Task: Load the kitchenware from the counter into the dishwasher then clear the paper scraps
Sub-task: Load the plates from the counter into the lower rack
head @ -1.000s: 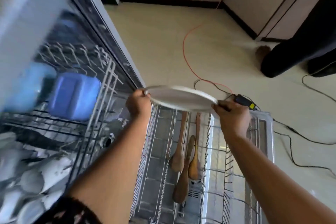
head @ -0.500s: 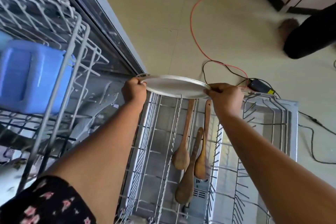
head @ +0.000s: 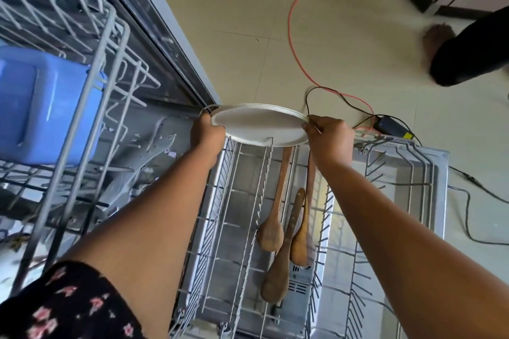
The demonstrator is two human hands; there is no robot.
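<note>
Change vs. earlier frame: plate [head: 259, 125] is tipping slightly more toward the camera than half a second ago, showing more of its face. Its near rim is now meeting the tine tips at the far end of the lower rack [head: 220, 201]. Both hands are keeping their holds.
Left hand [head: 207, 133]: arm is reaching forward, nearly straight, along the rack's left wall. Back of the hand is facing the camera. Fingers are curling round the plate's left rim.
Right hand [head: 329, 136]: arm is stretching forward over the rack's right half. Fingers are pinching the plate's right rim.
Plate position: hanging tilted between the two hands over the rack's far end. Cannot tell whether it is sitting in a slot.
Lower rack contents: three wooden spoons [head: 271, 231] are lying lengthwise in the middle lane, bowls toward the camera, handles running under the plate. The nearer two are overlapping.
Upper rack [head: 108, 33]: standing pulled out at left, and a blue container [head: 41, 102] is resting inside it.
Dishwasher door [head: 440, 187]: lying open beneath the lower rack.
Floor: an orange cable [head: 289, 25] is trailing toward a black adapter [head: 389, 126] just beyond the door's far edge. Another person's dark trouser leg [head: 473, 52] is showing at upper right, blurred.
</note>
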